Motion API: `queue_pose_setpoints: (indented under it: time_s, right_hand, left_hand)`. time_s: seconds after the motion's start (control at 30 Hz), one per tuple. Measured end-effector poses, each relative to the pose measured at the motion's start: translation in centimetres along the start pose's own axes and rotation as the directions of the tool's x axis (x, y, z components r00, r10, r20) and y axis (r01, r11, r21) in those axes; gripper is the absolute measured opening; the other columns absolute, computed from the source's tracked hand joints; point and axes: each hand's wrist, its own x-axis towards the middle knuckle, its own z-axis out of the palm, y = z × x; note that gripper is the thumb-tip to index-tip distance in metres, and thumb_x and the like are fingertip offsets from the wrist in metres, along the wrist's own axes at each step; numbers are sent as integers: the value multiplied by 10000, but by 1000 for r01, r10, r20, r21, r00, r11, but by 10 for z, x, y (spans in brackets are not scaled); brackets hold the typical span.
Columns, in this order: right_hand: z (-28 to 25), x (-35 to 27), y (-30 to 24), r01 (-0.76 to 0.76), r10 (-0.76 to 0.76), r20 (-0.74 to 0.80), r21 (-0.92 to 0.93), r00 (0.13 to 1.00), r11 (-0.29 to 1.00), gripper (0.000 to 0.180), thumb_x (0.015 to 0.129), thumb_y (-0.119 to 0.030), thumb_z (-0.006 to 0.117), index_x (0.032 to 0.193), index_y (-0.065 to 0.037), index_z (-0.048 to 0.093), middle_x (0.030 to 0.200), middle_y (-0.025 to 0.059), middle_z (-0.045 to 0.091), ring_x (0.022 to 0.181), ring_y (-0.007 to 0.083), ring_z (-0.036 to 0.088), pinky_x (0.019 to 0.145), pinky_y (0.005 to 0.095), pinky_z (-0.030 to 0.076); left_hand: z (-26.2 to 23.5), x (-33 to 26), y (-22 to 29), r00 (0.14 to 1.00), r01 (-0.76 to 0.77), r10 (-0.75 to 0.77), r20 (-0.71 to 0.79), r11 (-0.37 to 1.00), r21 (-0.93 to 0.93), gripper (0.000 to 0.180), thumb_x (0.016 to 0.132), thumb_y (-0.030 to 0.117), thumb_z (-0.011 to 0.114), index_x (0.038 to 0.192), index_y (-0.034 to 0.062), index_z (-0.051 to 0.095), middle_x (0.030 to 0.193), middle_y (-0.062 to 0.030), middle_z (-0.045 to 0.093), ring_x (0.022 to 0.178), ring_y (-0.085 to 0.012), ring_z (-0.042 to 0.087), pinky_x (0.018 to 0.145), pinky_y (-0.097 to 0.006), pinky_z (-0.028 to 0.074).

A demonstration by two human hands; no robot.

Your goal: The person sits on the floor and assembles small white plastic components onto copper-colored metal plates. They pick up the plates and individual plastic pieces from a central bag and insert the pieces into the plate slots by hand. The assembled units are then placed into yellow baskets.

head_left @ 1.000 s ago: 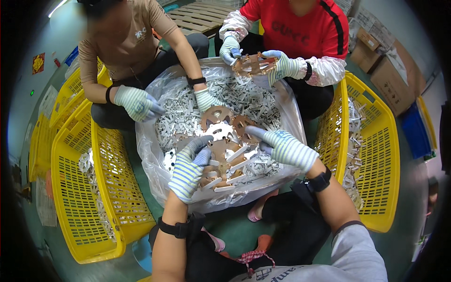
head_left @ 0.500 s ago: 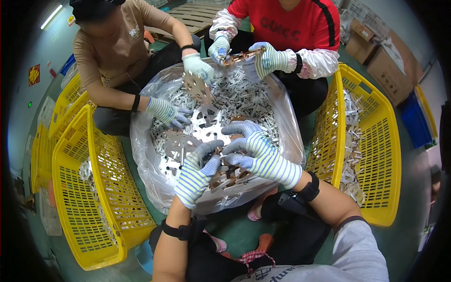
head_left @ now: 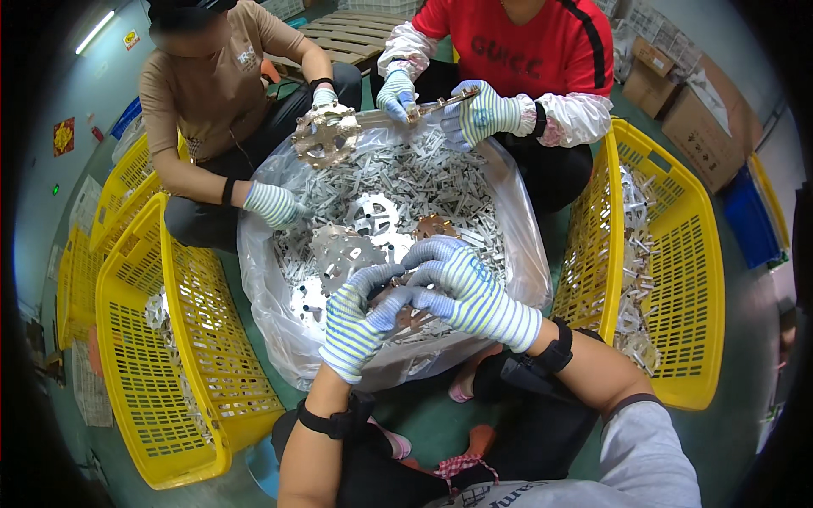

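Observation:
My left hand [head_left: 360,322] and my right hand [head_left: 468,292], both in striped knit gloves, meet above the near side of a plastic-lined bin [head_left: 527,254]. Their fingers are bent and pressed together at the tips. What they pinch is mostly hidden by the gloves; brownish metal [head_left: 412,318] shows just under them. Just beyond my fingers lie a silvery cut-out disc [head_left: 373,214], a dull grey disc [head_left: 343,254] and a copper-coloured plate [head_left: 434,226]. They rest on a heap of small silvery metal strips [head_left: 398,173].
Across the bin, a co-worker in brown holds a round cut-out plate [head_left: 326,135]; another in red holds a flat metal piece [head_left: 436,106]. Yellow baskets with metal parts stand at left [head_left: 222,326] and right [head_left: 603,254]. Cardboard boxes [head_left: 699,135] sit at the back right.
My fingertips have come closer together. The co-worker in brown has lifted the round plate up and to the left, and that person's other hand has drawn back toward the bin's rim.

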Motion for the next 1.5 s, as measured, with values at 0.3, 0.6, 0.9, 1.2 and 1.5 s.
queue_pose_setpoints:
  time_s: [0.3,0.6,0.9,1.2,1.5]
  right_hand:
    - [-2,5,-15,-11,9,-36,-48,999,999,281,868,-218,640,1100,-60,619,928,143,651,875,334,636,757,411,507]
    - [-18,-3,-4,-233,236,-9,124,972,965,361,923,-224,620,1216,-14,601,1043,155,671,944,263,663,822,362,522]
    - [-21,0,-3,-467,467,152,554,871,690,508,974,-350,575,1328,12,519,1127,77,630,1001,128,577,892,291,475]
    - [-17,-2,-4,-483,508,166,645,845,592,481,973,-337,581,1309,6,544,1047,63,646,928,107,575,843,273,482]
    - [-18,-3,-4,-484,527,166,679,833,552,468,964,-292,598,1275,56,558,1022,57,657,911,95,583,830,251,484]
  left_hand:
    - [-4,6,-4,956,294,-287,63,930,-220,338,906,210,656,1139,-34,631,968,-90,678,848,-127,623,757,-270,526]
    - [-20,5,-3,976,178,-143,162,957,-228,351,876,43,647,1216,3,570,1151,-92,622,1019,-150,608,892,-277,506]
    - [-24,4,-4,989,122,-142,-30,926,-357,241,860,54,676,1088,-7,630,964,-89,686,872,-168,669,802,-300,557]
    - [-24,5,-4,987,161,-161,28,940,-301,260,897,51,635,1151,-5,618,1025,-94,670,895,-156,651,820,-288,531]
    - [-29,3,-2,969,240,-211,131,930,-277,308,924,93,600,1219,8,578,1106,-96,631,993,-158,608,880,-294,497]
